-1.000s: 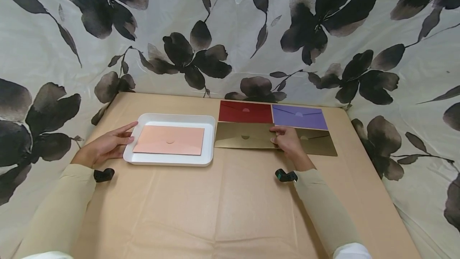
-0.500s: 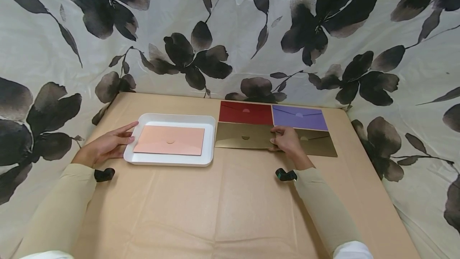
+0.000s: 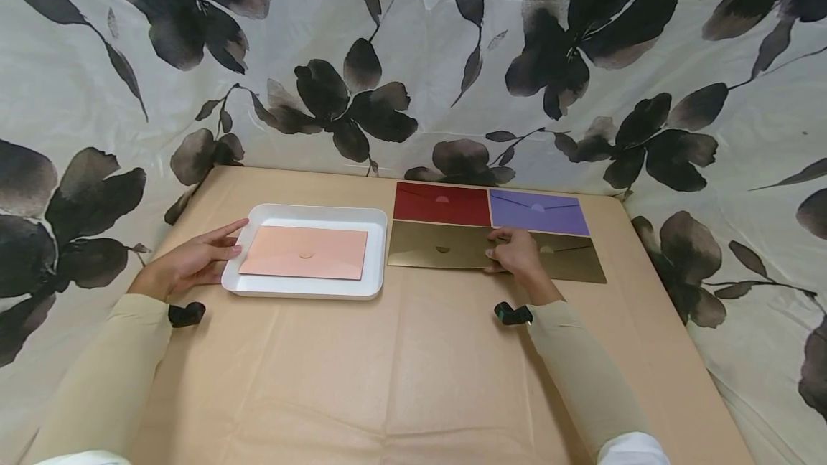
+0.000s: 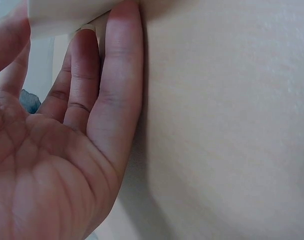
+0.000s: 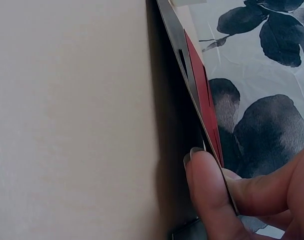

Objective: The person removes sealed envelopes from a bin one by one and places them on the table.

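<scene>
At the left end of a white tray (image 3: 304,290), my left hand (image 3: 187,264) grips the rim. In the left wrist view, fingers (image 4: 122,55) reach beneath the tray's edge and the thumb lies against its side. A pink envelope (image 3: 304,242) lies flat in the tray. My right hand (image 3: 519,257) pinches the right end of a gold envelope (image 3: 433,246) between thumb and fingers. In the right wrist view, that envelope (image 5: 178,35) is tilted, with a dark shadow beside it. A second gold envelope (image 3: 571,264) lies partly behind the right hand.
Behind the gold envelopes, a red envelope (image 3: 446,204) and a purple envelope (image 3: 539,214) lie side by side. A tan cloth covers the table (image 3: 388,357). A floral curtain (image 3: 452,56) hangs along the table's far edge. Dark bands sit on both wrists.
</scene>
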The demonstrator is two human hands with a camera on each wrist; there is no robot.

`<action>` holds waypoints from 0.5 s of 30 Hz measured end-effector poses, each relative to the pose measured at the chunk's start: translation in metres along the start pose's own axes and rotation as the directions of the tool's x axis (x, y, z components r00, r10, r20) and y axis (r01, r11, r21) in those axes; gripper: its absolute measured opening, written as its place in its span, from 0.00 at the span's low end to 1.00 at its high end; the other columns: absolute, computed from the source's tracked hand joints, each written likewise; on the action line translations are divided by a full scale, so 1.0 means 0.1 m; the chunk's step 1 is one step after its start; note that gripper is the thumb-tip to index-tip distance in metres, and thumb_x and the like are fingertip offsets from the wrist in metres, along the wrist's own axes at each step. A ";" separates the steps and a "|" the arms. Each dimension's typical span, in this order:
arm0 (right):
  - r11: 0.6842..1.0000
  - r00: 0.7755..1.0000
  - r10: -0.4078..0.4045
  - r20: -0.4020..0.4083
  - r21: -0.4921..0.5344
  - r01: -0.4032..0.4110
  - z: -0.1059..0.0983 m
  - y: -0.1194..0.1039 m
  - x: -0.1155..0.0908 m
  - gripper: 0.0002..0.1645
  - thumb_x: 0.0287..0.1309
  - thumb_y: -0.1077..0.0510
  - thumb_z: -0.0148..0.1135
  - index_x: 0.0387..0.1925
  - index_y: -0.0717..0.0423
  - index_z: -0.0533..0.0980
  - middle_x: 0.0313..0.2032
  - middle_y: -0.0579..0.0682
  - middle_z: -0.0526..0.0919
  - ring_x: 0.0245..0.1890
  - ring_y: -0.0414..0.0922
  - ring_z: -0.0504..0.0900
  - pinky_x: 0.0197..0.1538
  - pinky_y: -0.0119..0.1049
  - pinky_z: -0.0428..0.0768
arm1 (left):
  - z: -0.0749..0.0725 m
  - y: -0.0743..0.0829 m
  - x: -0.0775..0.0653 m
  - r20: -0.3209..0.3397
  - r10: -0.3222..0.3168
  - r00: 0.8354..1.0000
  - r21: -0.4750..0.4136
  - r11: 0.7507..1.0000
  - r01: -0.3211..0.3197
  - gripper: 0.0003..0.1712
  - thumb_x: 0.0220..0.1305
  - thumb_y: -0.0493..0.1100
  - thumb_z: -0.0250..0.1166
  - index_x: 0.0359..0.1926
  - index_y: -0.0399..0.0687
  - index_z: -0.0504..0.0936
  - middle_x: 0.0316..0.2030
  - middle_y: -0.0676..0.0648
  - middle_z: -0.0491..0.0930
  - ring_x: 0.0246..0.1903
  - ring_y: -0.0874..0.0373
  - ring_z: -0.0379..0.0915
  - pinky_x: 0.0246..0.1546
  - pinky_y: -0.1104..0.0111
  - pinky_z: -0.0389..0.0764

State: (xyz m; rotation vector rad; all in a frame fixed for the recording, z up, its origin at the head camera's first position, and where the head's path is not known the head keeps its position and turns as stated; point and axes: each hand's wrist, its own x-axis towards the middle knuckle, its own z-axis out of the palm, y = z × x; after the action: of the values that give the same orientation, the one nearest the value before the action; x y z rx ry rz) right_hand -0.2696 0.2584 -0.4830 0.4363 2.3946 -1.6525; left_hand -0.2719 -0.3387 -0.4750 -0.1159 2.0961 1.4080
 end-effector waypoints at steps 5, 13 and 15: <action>1.000 1.000 0.004 0.010 -0.006 -0.004 0.01 0.02 0.02 0.26 0.63 0.74 0.63 0.63 0.66 0.76 0.64 0.66 0.75 0.24 0.42 0.87 0.35 0.41 0.90 | -0.01 -0.03 0.02 -0.001 -0.007 1.000 0.001 1.000 0.007 0.45 0.80 0.52 0.56 0.83 0.74 0.37 0.83 0.31 0.30 0.61 0.55 0.71 0.53 0.65 0.86; 1.000 1.000 0.020 -0.006 -0.016 -0.020 0.03 0.01 0.03 0.25 0.62 0.74 0.64 0.62 0.65 0.76 0.72 0.65 0.69 0.22 0.42 0.87 0.34 0.40 0.90 | -0.01 -0.01 0.01 -0.003 0.004 1.000 0.000 1.000 -0.004 0.46 0.79 0.53 0.57 0.83 0.73 0.37 0.83 0.31 0.29 0.54 0.62 0.76 0.53 0.64 0.87; 0.999 1.000 0.022 -0.009 -0.027 -0.022 0.03 0.01 0.03 0.25 0.62 0.73 0.64 0.61 0.65 0.77 0.72 0.65 0.68 0.21 0.42 0.88 0.34 0.40 0.89 | -0.01 -0.01 0.01 -0.001 0.005 1.000 -0.005 1.000 -0.005 0.46 0.79 0.53 0.57 0.83 0.73 0.37 0.83 0.31 0.30 0.53 0.63 0.76 0.53 0.64 0.87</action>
State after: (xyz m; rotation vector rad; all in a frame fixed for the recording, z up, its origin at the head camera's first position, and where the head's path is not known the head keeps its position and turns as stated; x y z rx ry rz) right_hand -0.2722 0.2567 -0.4858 0.4643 2.4067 -1.6098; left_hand -0.2725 -0.3395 -0.4759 -0.1138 2.0948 1.4168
